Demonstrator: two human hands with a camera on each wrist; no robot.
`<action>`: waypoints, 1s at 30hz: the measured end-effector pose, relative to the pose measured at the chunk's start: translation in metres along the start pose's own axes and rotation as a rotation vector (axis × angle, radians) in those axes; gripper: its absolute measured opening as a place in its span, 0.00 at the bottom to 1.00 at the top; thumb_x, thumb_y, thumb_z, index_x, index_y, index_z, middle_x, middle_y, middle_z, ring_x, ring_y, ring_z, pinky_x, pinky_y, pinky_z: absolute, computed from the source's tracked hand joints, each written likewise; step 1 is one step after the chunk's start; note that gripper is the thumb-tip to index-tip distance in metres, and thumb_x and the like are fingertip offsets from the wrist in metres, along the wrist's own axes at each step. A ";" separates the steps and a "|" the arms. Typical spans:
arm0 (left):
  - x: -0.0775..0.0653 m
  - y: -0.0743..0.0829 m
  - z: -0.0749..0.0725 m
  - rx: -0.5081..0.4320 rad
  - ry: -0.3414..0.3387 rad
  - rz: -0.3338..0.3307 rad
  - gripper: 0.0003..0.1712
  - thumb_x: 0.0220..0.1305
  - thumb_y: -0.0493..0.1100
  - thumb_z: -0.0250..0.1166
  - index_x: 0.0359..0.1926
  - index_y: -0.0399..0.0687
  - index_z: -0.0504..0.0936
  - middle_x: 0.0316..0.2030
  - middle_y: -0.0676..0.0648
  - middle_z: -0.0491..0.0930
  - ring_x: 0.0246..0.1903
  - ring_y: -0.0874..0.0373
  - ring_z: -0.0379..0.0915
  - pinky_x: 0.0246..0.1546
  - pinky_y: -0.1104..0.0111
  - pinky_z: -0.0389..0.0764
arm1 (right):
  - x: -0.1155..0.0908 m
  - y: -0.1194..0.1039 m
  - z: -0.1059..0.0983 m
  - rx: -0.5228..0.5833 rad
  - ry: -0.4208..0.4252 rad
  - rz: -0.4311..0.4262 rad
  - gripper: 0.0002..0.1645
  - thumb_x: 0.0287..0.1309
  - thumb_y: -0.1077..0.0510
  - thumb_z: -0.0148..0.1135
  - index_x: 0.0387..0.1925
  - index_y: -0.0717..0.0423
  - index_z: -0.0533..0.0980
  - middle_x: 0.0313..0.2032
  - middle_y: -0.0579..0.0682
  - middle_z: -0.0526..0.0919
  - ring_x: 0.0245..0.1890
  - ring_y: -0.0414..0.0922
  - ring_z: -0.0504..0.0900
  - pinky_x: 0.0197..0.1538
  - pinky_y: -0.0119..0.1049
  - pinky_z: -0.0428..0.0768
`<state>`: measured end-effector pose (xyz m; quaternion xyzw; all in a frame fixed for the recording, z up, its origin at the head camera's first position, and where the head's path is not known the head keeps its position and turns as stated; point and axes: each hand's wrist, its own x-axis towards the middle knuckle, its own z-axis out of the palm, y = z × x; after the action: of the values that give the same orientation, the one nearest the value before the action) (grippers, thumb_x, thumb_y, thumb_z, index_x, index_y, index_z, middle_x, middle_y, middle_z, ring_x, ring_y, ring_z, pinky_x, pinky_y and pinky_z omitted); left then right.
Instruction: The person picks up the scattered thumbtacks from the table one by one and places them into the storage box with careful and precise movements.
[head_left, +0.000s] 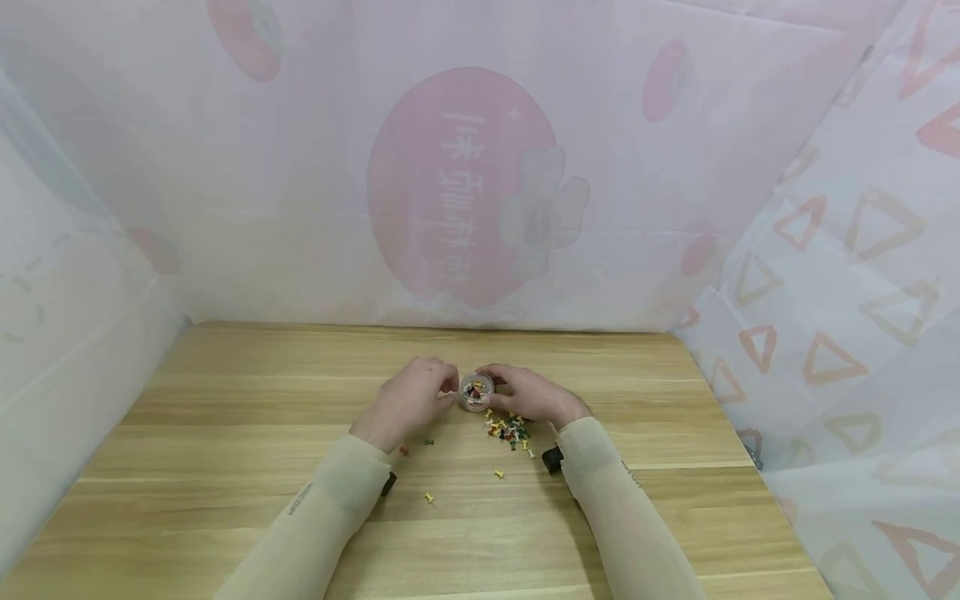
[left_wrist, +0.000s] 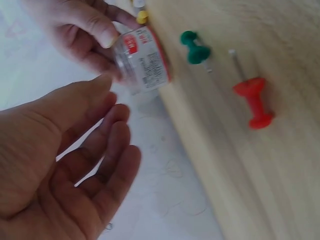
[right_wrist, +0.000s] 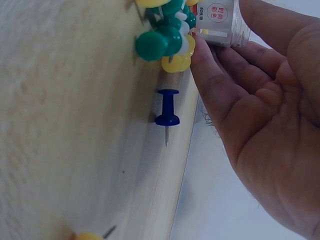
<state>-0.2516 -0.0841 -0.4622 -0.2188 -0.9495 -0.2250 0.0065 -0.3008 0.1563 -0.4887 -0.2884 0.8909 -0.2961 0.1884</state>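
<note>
A small clear plastic jar (head_left: 477,392) with several push pins inside stands on the wooden table. My right hand (head_left: 528,395) grips it from the right with thumb and fingers. In the left wrist view the jar (left_wrist: 143,60) shows a white and red label. Just left of the jar, my left hand (head_left: 417,400) hovers with loosely bent fingers; no object shows in it in the left wrist view (left_wrist: 82,157). A pile of mixed-colour push pins (head_left: 510,430) lies in front of my right hand. The right wrist view shows a blue push pin (right_wrist: 167,107) beside that pile.
Stray pins lie nearer me: a red push pin (head_left: 404,451), a green push pin (head_left: 429,442) and two yellow ones, one of them a yellow push pin (head_left: 429,497) between the forearms. Patterned cloth (head_left: 300,208) hangs behind the wooden table (head_left: 262,400) and along its sides.
</note>
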 end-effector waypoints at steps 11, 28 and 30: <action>-0.014 0.008 -0.013 0.044 -0.140 -0.011 0.03 0.65 0.40 0.71 0.39 0.48 0.86 0.37 0.51 0.84 0.34 0.59 0.75 0.36 0.63 0.81 | -0.002 -0.001 0.000 0.019 -0.002 -0.003 0.33 0.73 0.54 0.62 0.75 0.52 0.66 0.66 0.51 0.77 0.67 0.45 0.75 0.67 0.40 0.73; -0.029 0.005 -0.008 0.025 -0.306 -0.094 0.13 0.56 0.26 0.63 0.29 0.49 0.82 0.27 0.52 0.77 0.17 0.59 0.74 0.20 0.66 0.76 | 0.000 -0.002 0.000 0.011 -0.006 0.005 0.34 0.73 0.53 0.61 0.76 0.52 0.65 0.68 0.51 0.76 0.68 0.45 0.74 0.68 0.41 0.72; -0.029 0.005 -0.007 0.032 -0.315 -0.096 0.14 0.56 0.25 0.64 0.29 0.50 0.81 0.28 0.52 0.77 0.17 0.58 0.74 0.20 0.66 0.77 | 0.000 -0.002 0.000 0.011 -0.008 0.007 0.34 0.73 0.53 0.61 0.76 0.52 0.65 0.68 0.51 0.76 0.68 0.45 0.74 0.68 0.41 0.72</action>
<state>-0.2234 -0.0948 -0.4574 -0.2055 -0.9515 -0.1730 -0.1497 -0.2997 0.1552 -0.4870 -0.2852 0.8895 -0.2993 0.1946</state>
